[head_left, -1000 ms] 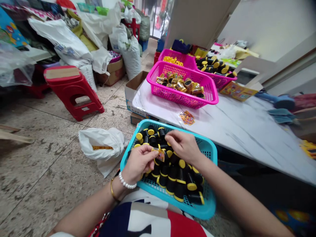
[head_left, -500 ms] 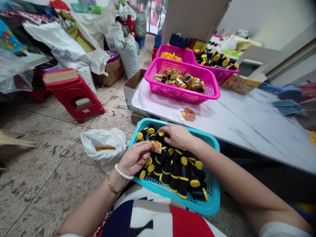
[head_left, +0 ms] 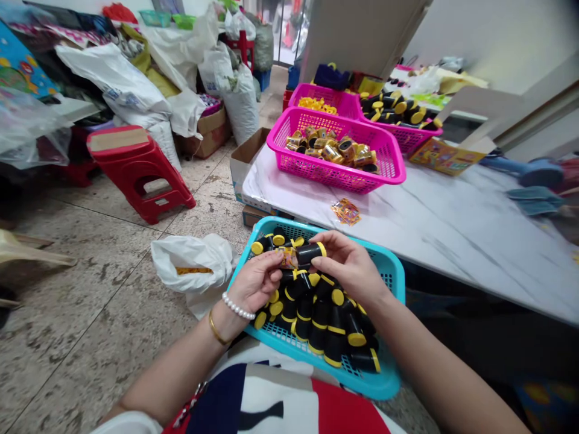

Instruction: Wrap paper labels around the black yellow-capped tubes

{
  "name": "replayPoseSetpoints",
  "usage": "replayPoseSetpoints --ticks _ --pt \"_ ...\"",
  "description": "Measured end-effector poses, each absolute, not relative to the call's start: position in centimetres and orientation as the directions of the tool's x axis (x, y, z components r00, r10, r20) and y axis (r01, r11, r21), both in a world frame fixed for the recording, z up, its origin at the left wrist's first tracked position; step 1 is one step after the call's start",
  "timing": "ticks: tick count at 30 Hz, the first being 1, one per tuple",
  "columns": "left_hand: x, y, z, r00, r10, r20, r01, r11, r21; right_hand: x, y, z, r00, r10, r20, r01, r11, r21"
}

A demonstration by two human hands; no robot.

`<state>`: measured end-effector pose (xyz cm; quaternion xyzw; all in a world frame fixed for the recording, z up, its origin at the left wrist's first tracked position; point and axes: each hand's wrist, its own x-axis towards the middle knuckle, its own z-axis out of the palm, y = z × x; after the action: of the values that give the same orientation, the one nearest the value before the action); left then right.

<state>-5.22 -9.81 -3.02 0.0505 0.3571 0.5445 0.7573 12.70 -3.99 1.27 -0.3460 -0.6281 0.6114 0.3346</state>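
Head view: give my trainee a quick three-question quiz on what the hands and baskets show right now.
1. True or false: the right hand holds a black tube with a yellow cap above the teal basket.
2. What does the left hand pinch against that tube? A) a sticker label B) a yellow cap C) a pearl bracelet
3. Which basket holds the already labelled tubes?

Key:
1. True
2. A, the sticker label
3. The nearer pink basket on the marble table
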Motion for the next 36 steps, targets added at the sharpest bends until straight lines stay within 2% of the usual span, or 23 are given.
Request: replayPoseSetpoints --ticks 3,7,10,12,15,20,23,27,32,36 --pt "-5.0 -9.7 -2.8 0.17 0.861 -0.479 -0.811 0.398 0.429 12.6 -4.3 0.3 -0.505 0.863 0.02 0.051 0.053 -0.997" --pt "-4.9 -9.7 -2.8 0.196 0.851 -0.488 -0.815 0.418 0.401 12.5 -4.8 0.0 -0.437 0.892 0.116 0.195 0.22 -0.956" --pt "-5.0 -9.7 -3.0 0.179 0.838 -0.516 -0.818 0.419 0.395 12.2 -5.4 0.3 -0.45 0.869 0.205 0.301 0.363 -0.882" --pt "-5.0 -9.7 -3.0 0.156 0.833 -0.531 -0.813 0.414 0.41 12.0 -5.7 0.5 -0.478 0.853 0.209 0.334 0.397 -0.855" --pt "-5.0 -10.1 -2.9 0.104 0.856 -0.507 -0.775 0.389 0.498 12.0 -5.8 0.1 -0.488 0.854 0.18 0.315 0.364 -0.877" --pt "-5.2 -11.0 -2.4 -0.124 0.928 -0.352 -0.641 0.196 0.742 12.5 -5.4 -0.8 -0.431 0.875 0.221 0.257 0.354 -0.899" --pt "-5.4 -11.1 -2.3 -0.038 0.959 -0.282 -0.567 0.212 0.796 12.6 -5.4 -0.8 -0.461 0.85 0.255 0.211 0.384 -0.899" --pt "-5.2 -10.6 -2.5 0.087 0.961 -0.263 -0.482 0.272 0.833 12.9 -5.6 -0.3 -0.537 0.794 0.285 0.236 0.466 -0.853" --pt "-4.2 -10.2 -2.5 0.106 0.968 -0.227 -0.469 0.25 0.847 13.5 -5.8 0.1 -0.56 0.729 0.394 0.357 0.642 -0.679" --pt "-4.1 -10.2 -2.7 0.189 0.94 -0.282 -0.522 0.34 0.783 14.0 -5.8 0.1 -0.534 0.704 0.468 0.398 0.697 -0.596"
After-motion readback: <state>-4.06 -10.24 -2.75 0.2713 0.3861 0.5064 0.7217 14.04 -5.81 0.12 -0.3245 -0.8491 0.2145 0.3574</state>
